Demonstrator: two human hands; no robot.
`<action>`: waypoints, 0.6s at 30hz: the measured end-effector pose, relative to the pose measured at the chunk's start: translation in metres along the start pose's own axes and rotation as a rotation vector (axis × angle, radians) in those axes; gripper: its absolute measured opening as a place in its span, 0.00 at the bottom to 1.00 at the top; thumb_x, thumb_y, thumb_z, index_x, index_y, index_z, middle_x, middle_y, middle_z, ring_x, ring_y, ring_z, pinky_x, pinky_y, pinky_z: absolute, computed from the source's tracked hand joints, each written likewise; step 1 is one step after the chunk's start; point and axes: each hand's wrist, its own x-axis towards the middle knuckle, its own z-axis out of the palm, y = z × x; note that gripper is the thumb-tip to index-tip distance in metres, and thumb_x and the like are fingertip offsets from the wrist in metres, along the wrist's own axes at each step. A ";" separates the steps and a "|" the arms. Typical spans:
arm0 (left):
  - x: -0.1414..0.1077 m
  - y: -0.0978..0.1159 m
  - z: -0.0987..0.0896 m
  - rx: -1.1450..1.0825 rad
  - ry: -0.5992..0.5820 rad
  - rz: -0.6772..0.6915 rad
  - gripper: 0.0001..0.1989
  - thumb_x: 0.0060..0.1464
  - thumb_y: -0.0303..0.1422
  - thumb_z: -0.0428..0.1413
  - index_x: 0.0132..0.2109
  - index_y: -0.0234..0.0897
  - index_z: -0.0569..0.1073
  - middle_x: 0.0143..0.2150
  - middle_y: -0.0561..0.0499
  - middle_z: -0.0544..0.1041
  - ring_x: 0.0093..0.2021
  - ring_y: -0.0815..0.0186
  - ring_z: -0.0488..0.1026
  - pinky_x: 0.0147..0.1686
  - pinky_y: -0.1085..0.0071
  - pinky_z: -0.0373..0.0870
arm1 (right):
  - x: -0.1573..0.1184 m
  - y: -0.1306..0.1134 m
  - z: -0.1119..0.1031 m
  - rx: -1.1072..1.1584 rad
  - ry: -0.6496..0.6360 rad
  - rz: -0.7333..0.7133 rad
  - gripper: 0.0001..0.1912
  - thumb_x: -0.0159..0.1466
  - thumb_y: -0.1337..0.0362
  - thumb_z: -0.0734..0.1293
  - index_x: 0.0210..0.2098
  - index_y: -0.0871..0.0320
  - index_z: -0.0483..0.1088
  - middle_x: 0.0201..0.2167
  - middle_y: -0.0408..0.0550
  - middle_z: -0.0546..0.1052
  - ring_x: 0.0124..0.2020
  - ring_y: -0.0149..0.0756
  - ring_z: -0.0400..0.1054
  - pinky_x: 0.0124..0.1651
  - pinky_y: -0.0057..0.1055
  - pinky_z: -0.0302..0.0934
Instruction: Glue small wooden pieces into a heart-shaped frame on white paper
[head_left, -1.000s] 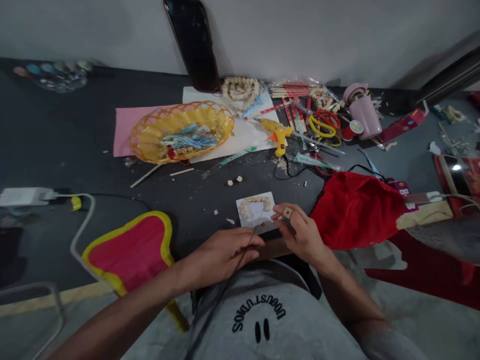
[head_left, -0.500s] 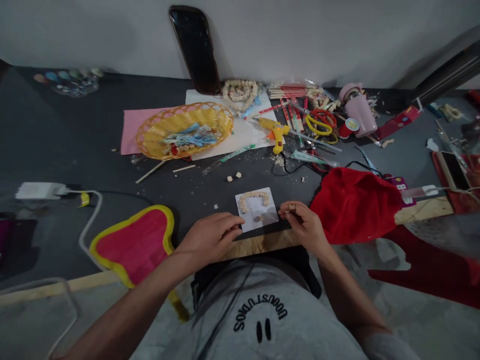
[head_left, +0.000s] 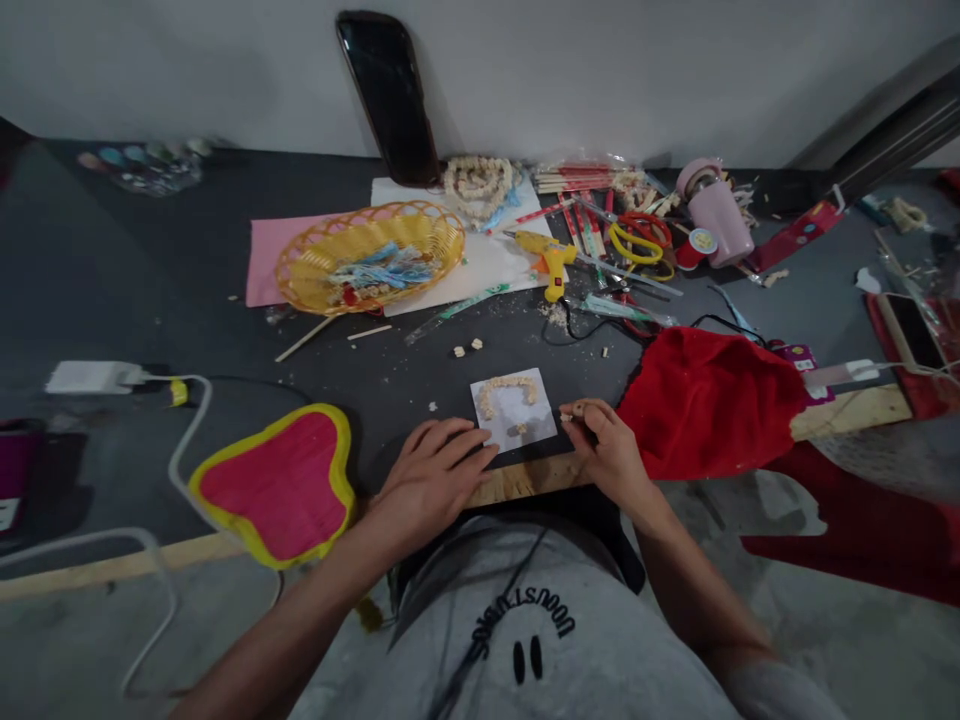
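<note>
A small white card (head_left: 501, 412) lies near the table's front edge. On it, little pale beige pieces (head_left: 510, 383) form an open arch, and a smaller pale piece (head_left: 522, 429) sits below them. My left hand (head_left: 439, 465) rests palm down with its fingers spread, the fingertips at the card's lower left corner. Just off the card's right edge, my right hand (head_left: 606, 440) pinches a small pale piece (head_left: 567, 417) between thumb and fingers. Two loose pale pieces (head_left: 468, 348) lie on the dark table above the card.
A yellow basket (head_left: 300, 265) with blue tassels stands behind, near a yellow glue gun (head_left: 553, 265) and yellow-handled scissors (head_left: 636, 246). Red cloth (head_left: 709, 405) lies right of my right hand. A pink, yellow-edged panel (head_left: 274, 485) and a white cable (head_left: 180, 450) are at left.
My left hand has flattened and spread its fingers beside the card. My right hand has stayed by the card's right edge, its pinched piece now showing more clearly.
</note>
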 end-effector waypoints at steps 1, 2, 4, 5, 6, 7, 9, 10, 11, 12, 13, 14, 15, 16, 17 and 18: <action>-0.001 -0.001 0.001 -0.003 -0.005 0.014 0.13 0.61 0.31 0.55 0.52 0.44 0.78 0.51 0.48 0.80 0.56 0.56 0.70 0.55 0.56 0.65 | 0.000 0.000 0.001 -0.014 -0.013 -0.003 0.06 0.67 0.67 0.63 0.39 0.54 0.72 0.40 0.50 0.79 0.42 0.38 0.76 0.46 0.36 0.74; -0.002 -0.001 0.003 -0.007 -0.010 0.023 0.14 0.61 0.31 0.55 0.52 0.45 0.78 0.51 0.48 0.80 0.56 0.56 0.70 0.56 0.55 0.64 | 0.001 0.001 0.003 -0.028 -0.023 -0.011 0.06 0.67 0.67 0.64 0.39 0.54 0.72 0.40 0.50 0.79 0.43 0.39 0.75 0.46 0.37 0.74; -0.003 -0.003 0.006 -0.016 -0.019 0.033 0.15 0.60 0.31 0.55 0.53 0.45 0.77 0.52 0.49 0.80 0.57 0.55 0.70 0.56 0.54 0.63 | 0.002 0.002 0.006 -0.068 -0.035 -0.042 0.06 0.68 0.67 0.64 0.39 0.54 0.73 0.40 0.51 0.80 0.43 0.39 0.75 0.47 0.39 0.73; -0.004 -0.004 0.007 -0.015 -0.023 0.029 0.15 0.60 0.31 0.55 0.53 0.45 0.77 0.52 0.49 0.80 0.57 0.55 0.70 0.57 0.53 0.63 | 0.003 0.002 0.008 -0.097 -0.043 -0.064 0.06 0.68 0.66 0.63 0.39 0.54 0.73 0.39 0.51 0.80 0.42 0.40 0.75 0.47 0.40 0.72; -0.004 -0.005 0.009 -0.010 -0.025 0.024 0.15 0.61 0.31 0.55 0.53 0.45 0.77 0.52 0.49 0.80 0.57 0.55 0.70 0.57 0.53 0.62 | 0.005 0.002 0.009 -0.131 -0.049 -0.090 0.07 0.68 0.66 0.63 0.38 0.54 0.74 0.39 0.50 0.80 0.42 0.39 0.74 0.48 0.40 0.71; -0.004 -0.005 0.009 -0.001 -0.027 0.021 0.15 0.61 0.32 0.54 0.53 0.45 0.77 0.52 0.50 0.80 0.57 0.56 0.70 0.58 0.53 0.61 | 0.006 0.002 0.010 -0.165 -0.056 -0.118 0.07 0.69 0.66 0.63 0.38 0.54 0.74 0.38 0.50 0.80 0.41 0.39 0.74 0.48 0.41 0.71; -0.004 -0.005 0.009 0.017 -0.032 0.021 0.14 0.62 0.33 0.53 0.53 0.45 0.77 0.52 0.51 0.80 0.57 0.57 0.69 0.59 0.54 0.60 | 0.008 0.001 0.010 -0.218 -0.064 -0.168 0.07 0.69 0.67 0.64 0.37 0.55 0.74 0.37 0.49 0.80 0.40 0.39 0.73 0.47 0.40 0.69; -0.004 -0.005 0.009 0.019 -0.040 0.021 0.14 0.63 0.33 0.52 0.53 0.45 0.77 0.53 0.52 0.80 0.57 0.57 0.69 0.60 0.55 0.59 | 0.009 0.001 0.010 -0.231 -0.067 -0.184 0.07 0.69 0.67 0.64 0.37 0.55 0.74 0.36 0.49 0.80 0.39 0.39 0.73 0.46 0.40 0.69; -0.004 -0.004 0.008 0.017 -0.053 0.019 0.14 0.63 0.32 0.52 0.53 0.45 0.77 0.53 0.52 0.80 0.58 0.58 0.69 0.60 0.55 0.58 | 0.009 0.000 0.009 -0.237 -0.072 -0.192 0.07 0.69 0.68 0.63 0.37 0.55 0.74 0.36 0.49 0.79 0.39 0.39 0.72 0.46 0.39 0.69; -0.003 -0.004 0.007 0.012 -0.064 0.015 0.14 0.64 0.32 0.51 0.53 0.45 0.77 0.53 0.53 0.80 0.58 0.58 0.68 0.60 0.55 0.58 | 0.010 0.000 0.008 -0.238 -0.078 -0.197 0.08 0.69 0.68 0.63 0.37 0.56 0.74 0.36 0.49 0.79 0.39 0.39 0.72 0.45 0.39 0.69; -0.003 -0.003 0.007 0.005 -0.073 0.011 0.14 0.64 0.32 0.51 0.52 0.45 0.77 0.53 0.53 0.80 0.58 0.58 0.68 0.60 0.55 0.58 | 0.010 -0.001 0.008 -0.237 -0.087 -0.197 0.08 0.68 0.69 0.63 0.38 0.56 0.74 0.37 0.50 0.79 0.39 0.39 0.72 0.45 0.40 0.69; -0.003 -0.003 0.006 -0.001 -0.076 0.008 0.13 0.64 0.31 0.51 0.52 0.45 0.77 0.53 0.52 0.80 0.58 0.57 0.68 0.60 0.55 0.58 | 0.010 -0.001 0.007 -0.235 -0.095 -0.196 0.08 0.68 0.69 0.63 0.38 0.56 0.74 0.37 0.50 0.79 0.39 0.39 0.72 0.45 0.40 0.69; -0.002 -0.003 0.006 -0.004 -0.073 0.008 0.13 0.64 0.30 0.51 0.51 0.44 0.77 0.53 0.52 0.80 0.58 0.57 0.68 0.59 0.54 0.58 | 0.009 -0.001 0.006 -0.231 -0.103 -0.196 0.08 0.68 0.69 0.63 0.39 0.56 0.75 0.38 0.51 0.79 0.40 0.40 0.72 0.45 0.41 0.69; -0.002 -0.002 0.006 -0.005 -0.064 0.016 0.13 0.63 0.29 0.52 0.51 0.44 0.77 0.53 0.52 0.80 0.57 0.57 0.68 0.59 0.54 0.57 | 0.009 -0.001 0.006 -0.227 -0.109 -0.198 0.08 0.68 0.68 0.63 0.40 0.56 0.75 0.38 0.51 0.79 0.40 0.40 0.72 0.45 0.41 0.69; -0.002 -0.002 0.005 -0.005 -0.059 0.025 0.13 0.63 0.29 0.52 0.51 0.43 0.77 0.53 0.52 0.80 0.57 0.56 0.68 0.59 0.54 0.57 | 0.009 -0.001 0.005 -0.227 -0.111 -0.199 0.08 0.68 0.68 0.63 0.40 0.56 0.74 0.38 0.51 0.79 0.41 0.40 0.72 0.45 0.41 0.69; -0.002 -0.002 0.005 -0.005 -0.060 0.032 0.13 0.62 0.28 0.52 0.51 0.43 0.77 0.53 0.51 0.79 0.57 0.56 0.68 0.59 0.54 0.57 | 0.009 0.000 0.005 -0.229 -0.113 -0.198 0.07 0.69 0.67 0.63 0.40 0.56 0.74 0.38 0.51 0.79 0.41 0.40 0.72 0.45 0.41 0.68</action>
